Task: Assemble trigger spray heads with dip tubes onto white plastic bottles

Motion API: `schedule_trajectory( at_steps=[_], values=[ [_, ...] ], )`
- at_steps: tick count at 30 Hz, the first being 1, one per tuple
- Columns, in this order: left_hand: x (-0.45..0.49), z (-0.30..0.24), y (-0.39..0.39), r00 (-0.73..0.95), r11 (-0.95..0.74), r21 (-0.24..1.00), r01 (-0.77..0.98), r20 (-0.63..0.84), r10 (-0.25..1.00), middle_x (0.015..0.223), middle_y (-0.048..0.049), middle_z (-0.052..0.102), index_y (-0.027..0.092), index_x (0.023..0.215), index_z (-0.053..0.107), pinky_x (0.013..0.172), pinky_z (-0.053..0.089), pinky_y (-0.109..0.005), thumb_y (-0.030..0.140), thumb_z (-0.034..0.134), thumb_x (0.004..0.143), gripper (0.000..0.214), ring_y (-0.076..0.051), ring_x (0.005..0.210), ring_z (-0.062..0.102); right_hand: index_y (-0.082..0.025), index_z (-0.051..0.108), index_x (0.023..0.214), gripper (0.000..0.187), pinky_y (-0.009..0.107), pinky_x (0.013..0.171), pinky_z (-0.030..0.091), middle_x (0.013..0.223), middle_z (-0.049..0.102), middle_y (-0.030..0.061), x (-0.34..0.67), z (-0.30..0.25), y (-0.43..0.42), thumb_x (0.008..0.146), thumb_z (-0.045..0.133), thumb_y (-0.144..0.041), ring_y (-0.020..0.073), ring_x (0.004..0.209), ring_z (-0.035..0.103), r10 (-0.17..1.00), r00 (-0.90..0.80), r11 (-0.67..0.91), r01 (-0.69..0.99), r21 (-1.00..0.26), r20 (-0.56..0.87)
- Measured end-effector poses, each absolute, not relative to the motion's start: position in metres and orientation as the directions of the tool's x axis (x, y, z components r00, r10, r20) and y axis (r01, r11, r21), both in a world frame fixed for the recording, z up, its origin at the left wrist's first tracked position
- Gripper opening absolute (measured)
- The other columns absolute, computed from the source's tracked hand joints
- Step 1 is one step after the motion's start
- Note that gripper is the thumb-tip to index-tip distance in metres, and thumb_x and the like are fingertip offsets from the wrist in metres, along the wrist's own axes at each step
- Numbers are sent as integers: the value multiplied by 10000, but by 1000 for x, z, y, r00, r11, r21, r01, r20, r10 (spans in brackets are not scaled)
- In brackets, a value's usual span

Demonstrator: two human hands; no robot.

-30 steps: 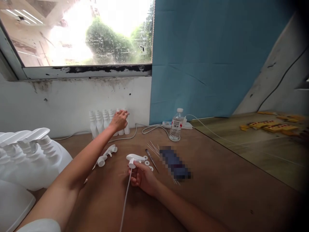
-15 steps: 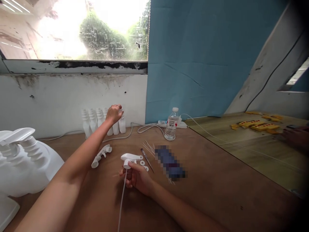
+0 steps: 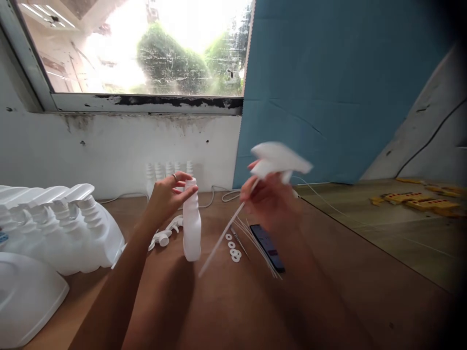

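Note:
A white plastic bottle (image 3: 192,226) without a top is gripped at its neck by my left hand (image 3: 170,197), fingers closed round it. It stands nearly upright, just above or on the brown table. Up on the right, my right hand (image 3: 270,197) is closed on a white trigger sprayer (image 3: 279,158), both smeared by motion. The sprayer's thin dip tube (image 3: 222,236) slants down to the left, its end apart from the bottle. Behind the held bottle, two or so loose sprayer heads (image 3: 162,238) lie on the table.
Several small white washers (image 3: 233,247), a screwdriver (image 3: 239,241), thin white tubes (image 3: 260,250) and a phone (image 3: 268,247) lie in the middle. Topless bottles (image 3: 158,171) line the wall. Bottles with sprayers (image 3: 83,233) crowd the left. Yellow pieces (image 3: 419,199) lie on the far right table.
My left hand has brought a bottle from the row at the wall nearer to me. My right hand has lifted the sprayer up and to the right. The view has shifted.

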State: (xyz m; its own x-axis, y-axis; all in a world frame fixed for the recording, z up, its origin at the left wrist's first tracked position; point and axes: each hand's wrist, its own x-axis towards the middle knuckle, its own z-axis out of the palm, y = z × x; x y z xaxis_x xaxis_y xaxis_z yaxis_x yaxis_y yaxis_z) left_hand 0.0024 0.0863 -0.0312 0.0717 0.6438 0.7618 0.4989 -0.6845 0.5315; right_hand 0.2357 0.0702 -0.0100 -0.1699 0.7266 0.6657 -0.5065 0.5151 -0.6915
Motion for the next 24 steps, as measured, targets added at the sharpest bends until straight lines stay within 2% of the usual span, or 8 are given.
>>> schedule_trajectory(
  at_steps=[2,4,7,9,12,16,19,24],
  values=[
    [4,-32,81,98,-686,554,472,740,665,883,37,613,245,965,622,645,509,-190,393,706,822,223,-178,845,599,-193,617,949,273,228,379,392,611,632,-8,235,17,65,862,552,-443,108,427,534,626,142,718,-490,-495,767],
    [6,-32,78,127,-689,578,437,718,684,899,35,614,242,1008,587,632,508,-192,379,727,788,294,-184,873,596,-206,624,920,250,225,395,399,626,621,-11,234,31,61,912,476,-407,100,447,526,486,429,860,-390,-329,761],
    [10,-34,75,156,-675,629,386,677,719,910,35,614,245,1068,540,615,505,-215,370,749,750,401,-190,827,604,-220,627,929,278,219,408,402,635,606,-13,231,33,57,975,381,-341,90,443,506,291,623,957,-206,-206,726],
    [12,-36,74,176,-644,665,379,631,755,908,42,612,253,1076,526,598,495,-231,368,758,745,420,-188,762,606,-228,643,958,291,226,427,418,652,604,-6,228,28,55,992,369,-321,96,466,517,233,612,972,-121,-202,756],
    [14,-40,72,213,-612,695,377,579,787,903,47,609,255,1070,531,599,487,-250,357,763,757,402,-182,700,600,-269,670,954,244,253,464,450,674,590,-1,223,23,54,982,432,-313,125,545,562,216,543,973,-48,-227,811],
    [13,-45,71,262,-607,737,298,548,794,886,29,611,236,1067,539,642,492,-250,309,782,761,398,-199,803,601,-324,676,901,226,258,448,442,667,542,-6,223,21,54,972,463,-296,146,598,601,190,515,976,-5,-219,836],
    [11,-47,72,265,-593,771,232,536,801,881,0,611,219,1053,554,641,493,-251,289,809,741,409,-227,891,591,-328,669,904,188,280,468,435,655,521,-5,223,21,53,961,490,-337,169,620,606,266,498,956,-31,-290,825],
    [9,-50,74,283,-518,839,166,463,840,924,-47,599,201,1069,593,678,505,-296,308,835,712,444,-268,884,593,-270,649,939,127,292,463,418,663,586,2,212,18,56,934,544,-341,159,537,563,421,394,905,-128,-405,817]
  ],
)
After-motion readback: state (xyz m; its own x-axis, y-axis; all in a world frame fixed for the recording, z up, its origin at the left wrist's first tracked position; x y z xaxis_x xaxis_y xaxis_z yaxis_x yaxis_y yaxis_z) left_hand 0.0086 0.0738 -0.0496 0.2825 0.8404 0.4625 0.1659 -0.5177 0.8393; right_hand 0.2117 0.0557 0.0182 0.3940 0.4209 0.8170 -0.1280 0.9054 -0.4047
